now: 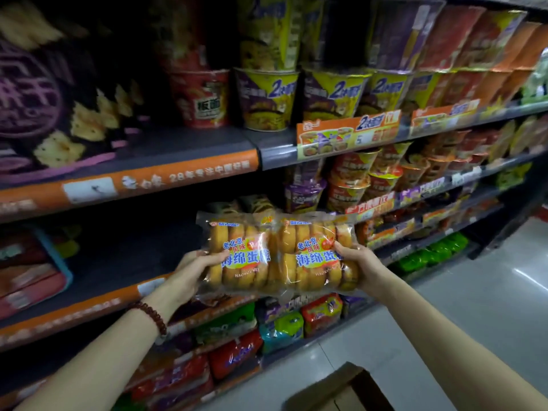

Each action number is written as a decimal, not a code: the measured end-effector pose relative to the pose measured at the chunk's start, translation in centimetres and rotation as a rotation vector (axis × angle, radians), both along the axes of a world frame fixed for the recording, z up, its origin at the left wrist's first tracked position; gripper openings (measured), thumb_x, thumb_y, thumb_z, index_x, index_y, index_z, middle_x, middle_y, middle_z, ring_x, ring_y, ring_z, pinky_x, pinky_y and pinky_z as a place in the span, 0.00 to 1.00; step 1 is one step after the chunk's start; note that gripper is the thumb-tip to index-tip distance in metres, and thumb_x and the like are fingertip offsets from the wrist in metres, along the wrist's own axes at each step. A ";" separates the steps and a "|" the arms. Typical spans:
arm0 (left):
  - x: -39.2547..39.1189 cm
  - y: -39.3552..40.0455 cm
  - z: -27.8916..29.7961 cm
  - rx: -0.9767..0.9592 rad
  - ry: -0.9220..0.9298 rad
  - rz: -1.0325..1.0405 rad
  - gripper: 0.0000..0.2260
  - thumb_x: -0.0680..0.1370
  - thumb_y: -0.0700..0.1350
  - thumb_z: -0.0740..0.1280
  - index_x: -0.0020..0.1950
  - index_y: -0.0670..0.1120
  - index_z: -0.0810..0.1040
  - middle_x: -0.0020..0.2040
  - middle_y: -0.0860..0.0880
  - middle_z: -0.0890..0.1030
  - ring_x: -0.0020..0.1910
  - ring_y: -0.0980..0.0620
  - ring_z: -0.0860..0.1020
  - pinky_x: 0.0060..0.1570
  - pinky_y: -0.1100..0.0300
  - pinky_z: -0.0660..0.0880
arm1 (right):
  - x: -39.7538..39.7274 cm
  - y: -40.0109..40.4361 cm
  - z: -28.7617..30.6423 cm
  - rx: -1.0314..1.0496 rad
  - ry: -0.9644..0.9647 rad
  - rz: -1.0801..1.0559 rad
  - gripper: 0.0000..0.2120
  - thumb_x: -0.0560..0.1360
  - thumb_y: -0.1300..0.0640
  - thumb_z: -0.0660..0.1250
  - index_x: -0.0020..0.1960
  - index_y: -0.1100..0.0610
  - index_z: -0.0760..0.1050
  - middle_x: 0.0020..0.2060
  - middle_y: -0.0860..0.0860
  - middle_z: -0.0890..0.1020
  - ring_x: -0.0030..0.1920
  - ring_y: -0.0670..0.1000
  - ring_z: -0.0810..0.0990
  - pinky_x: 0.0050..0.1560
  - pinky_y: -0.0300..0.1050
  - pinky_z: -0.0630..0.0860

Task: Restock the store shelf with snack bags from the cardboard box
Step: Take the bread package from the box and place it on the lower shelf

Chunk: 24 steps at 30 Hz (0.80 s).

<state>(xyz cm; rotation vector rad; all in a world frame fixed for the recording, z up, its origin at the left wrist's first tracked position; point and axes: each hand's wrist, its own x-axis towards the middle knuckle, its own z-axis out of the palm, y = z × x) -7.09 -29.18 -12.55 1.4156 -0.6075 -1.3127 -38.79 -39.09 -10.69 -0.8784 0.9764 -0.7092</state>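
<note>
Two clear bags of golden sponge cakes are held side by side in front of the middle shelf. My left hand (192,272) grips the left bag (237,256) at its left edge, thumb on the front. My right hand (360,264) grips the right bag (314,256) at its right edge. Behind the bags the dark middle shelf (118,262) has open room at its centre. An open flap of the cardboard box (335,390) shows on the floor at the bottom, between my forearms.
Cup noodles (267,99) fill the upper shelf. More noodle cups (370,179) stand to the right on the middle shelf. Red packs (26,268) lie at its left end. Colourful noodle bags (281,327) line the lower shelves. The pale tiled aisle floor (474,292) runs along the right.
</note>
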 end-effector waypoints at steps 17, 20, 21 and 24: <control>16.0 8.4 -0.2 -0.002 0.067 0.317 0.23 0.66 0.47 0.77 0.58 0.43 0.78 0.50 0.41 0.85 0.49 0.41 0.83 0.47 0.43 0.79 | 20.1 -0.8 0.1 0.032 -0.020 0.345 0.21 0.68 0.56 0.70 0.59 0.62 0.75 0.48 0.59 0.85 0.46 0.58 0.85 0.39 0.50 0.82; 16.2 8.6 -0.5 0.006 0.069 0.334 0.17 0.70 0.47 0.74 0.56 0.46 0.78 0.45 0.46 0.86 0.48 0.42 0.83 0.48 0.44 0.79 | 21.4 -1.0 -0.2 0.046 0.010 0.345 0.23 0.69 0.55 0.71 0.62 0.62 0.74 0.52 0.61 0.84 0.49 0.60 0.84 0.44 0.53 0.81; 16.2 8.6 -0.6 0.007 0.067 0.343 0.15 0.70 0.47 0.73 0.55 0.46 0.78 0.43 0.47 0.86 0.48 0.43 0.83 0.48 0.45 0.79 | 21.7 -1.2 -0.1 0.042 0.025 0.345 0.24 0.68 0.55 0.71 0.62 0.62 0.74 0.53 0.62 0.83 0.50 0.61 0.84 0.46 0.53 0.80; 16.5 8.4 -0.3 0.027 0.051 0.369 0.22 0.63 0.51 0.76 0.55 0.49 0.78 0.49 0.45 0.85 0.51 0.40 0.82 0.54 0.44 0.76 | 22.3 -1.7 0.6 0.034 0.036 0.338 0.24 0.67 0.54 0.72 0.61 0.63 0.74 0.53 0.62 0.83 0.51 0.62 0.83 0.47 0.55 0.80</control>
